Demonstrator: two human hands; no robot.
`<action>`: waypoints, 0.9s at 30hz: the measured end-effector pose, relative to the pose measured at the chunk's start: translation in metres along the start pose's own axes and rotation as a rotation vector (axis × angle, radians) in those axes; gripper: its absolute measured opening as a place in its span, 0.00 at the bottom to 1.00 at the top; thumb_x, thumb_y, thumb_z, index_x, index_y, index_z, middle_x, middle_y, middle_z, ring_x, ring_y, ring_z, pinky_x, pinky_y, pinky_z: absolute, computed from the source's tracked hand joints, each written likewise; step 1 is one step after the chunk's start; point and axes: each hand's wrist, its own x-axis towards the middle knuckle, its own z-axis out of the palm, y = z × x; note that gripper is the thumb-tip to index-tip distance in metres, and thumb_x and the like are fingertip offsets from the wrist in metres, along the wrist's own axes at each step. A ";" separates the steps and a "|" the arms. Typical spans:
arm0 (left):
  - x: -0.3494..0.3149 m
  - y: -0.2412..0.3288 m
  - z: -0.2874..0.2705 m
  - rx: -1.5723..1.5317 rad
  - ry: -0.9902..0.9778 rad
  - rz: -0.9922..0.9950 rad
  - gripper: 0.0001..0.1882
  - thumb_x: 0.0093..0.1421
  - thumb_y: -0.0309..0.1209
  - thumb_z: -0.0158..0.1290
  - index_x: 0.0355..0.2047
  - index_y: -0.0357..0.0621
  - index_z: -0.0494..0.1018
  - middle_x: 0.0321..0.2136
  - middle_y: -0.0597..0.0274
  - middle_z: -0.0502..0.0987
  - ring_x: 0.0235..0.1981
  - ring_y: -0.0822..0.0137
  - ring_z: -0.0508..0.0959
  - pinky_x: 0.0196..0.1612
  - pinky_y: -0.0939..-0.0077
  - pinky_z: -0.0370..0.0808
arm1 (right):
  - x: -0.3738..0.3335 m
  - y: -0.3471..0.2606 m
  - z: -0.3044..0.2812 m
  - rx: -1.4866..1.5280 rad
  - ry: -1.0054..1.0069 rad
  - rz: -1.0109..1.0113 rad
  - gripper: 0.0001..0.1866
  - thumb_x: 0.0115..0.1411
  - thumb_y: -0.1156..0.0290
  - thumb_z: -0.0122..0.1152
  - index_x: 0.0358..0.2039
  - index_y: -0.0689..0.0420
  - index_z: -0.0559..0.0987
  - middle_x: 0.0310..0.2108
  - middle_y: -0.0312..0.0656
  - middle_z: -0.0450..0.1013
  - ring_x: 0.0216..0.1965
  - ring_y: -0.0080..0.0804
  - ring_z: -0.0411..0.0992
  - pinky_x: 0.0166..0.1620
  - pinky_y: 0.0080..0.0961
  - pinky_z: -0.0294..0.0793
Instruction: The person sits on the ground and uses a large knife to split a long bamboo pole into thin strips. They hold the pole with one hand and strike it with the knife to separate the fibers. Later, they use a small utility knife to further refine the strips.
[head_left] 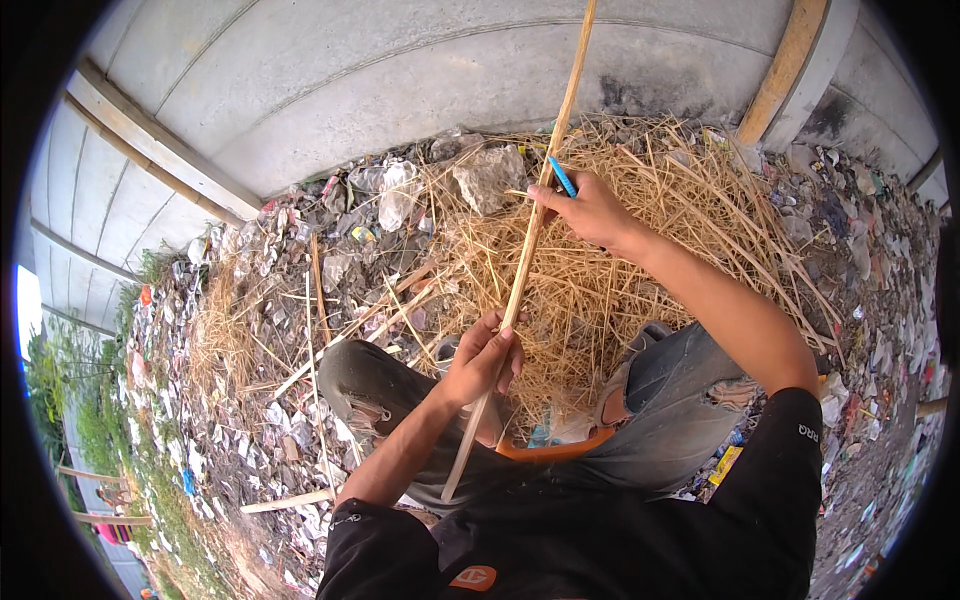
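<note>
A long, pale bamboo strip point(528, 262) runs slantwise from near my lap up past the top of the view. Around its lower part my left hand point(485, 358) is closed, thumb lying along the strip. Farther up, my right hand point(585, 212) grips a slim blue cutter knife point(562, 177) against the strip. The knife's blade is hidden at the thumb. A small sliver of bamboo point(516, 193) sticks out to the left there. Beneath both hands lies a heap of thin bamboo shavings point(590, 285), reaching to my feet.
I sit with bent knees, an orange plastic edge point(555, 450) between my legs. A concrete wall point(400, 80) stands ahead, with a bamboo post point(785, 70) at its right. A rock point(490, 180), loose bamboo strips point(318, 290) and scattered litter point(180, 380) surround the shavings.
</note>
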 end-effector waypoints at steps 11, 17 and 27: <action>0.009 0.000 -0.010 0.068 0.195 0.148 0.16 0.73 0.36 0.44 0.55 0.41 0.68 0.18 0.71 0.69 0.16 0.82 0.63 0.19 0.86 0.58 | -0.053 -0.021 0.032 -0.693 -0.359 -0.197 0.35 0.68 0.40 0.44 0.20 0.60 0.76 0.10 0.44 0.65 0.13 0.40 0.67 0.22 0.38 0.66; 0.001 0.008 -0.009 0.081 0.234 0.156 0.14 0.72 0.34 0.46 0.54 0.41 0.69 0.17 0.75 0.66 0.15 0.83 0.62 0.17 0.85 0.57 | -0.070 -0.014 0.052 -0.625 -0.396 -0.265 0.33 0.68 0.45 0.46 0.22 0.63 0.79 0.12 0.55 0.70 0.16 0.50 0.73 0.22 0.42 0.71; -0.018 -0.012 -0.013 -0.028 0.081 0.031 0.16 0.72 0.32 0.47 0.56 0.37 0.67 0.19 0.79 0.60 0.15 0.85 0.57 0.18 0.85 0.54 | 0.048 0.024 -0.062 -0.865 0.133 -0.103 0.35 0.71 0.41 0.36 0.15 0.53 0.70 0.08 0.28 0.55 0.09 0.23 0.53 0.15 0.28 0.60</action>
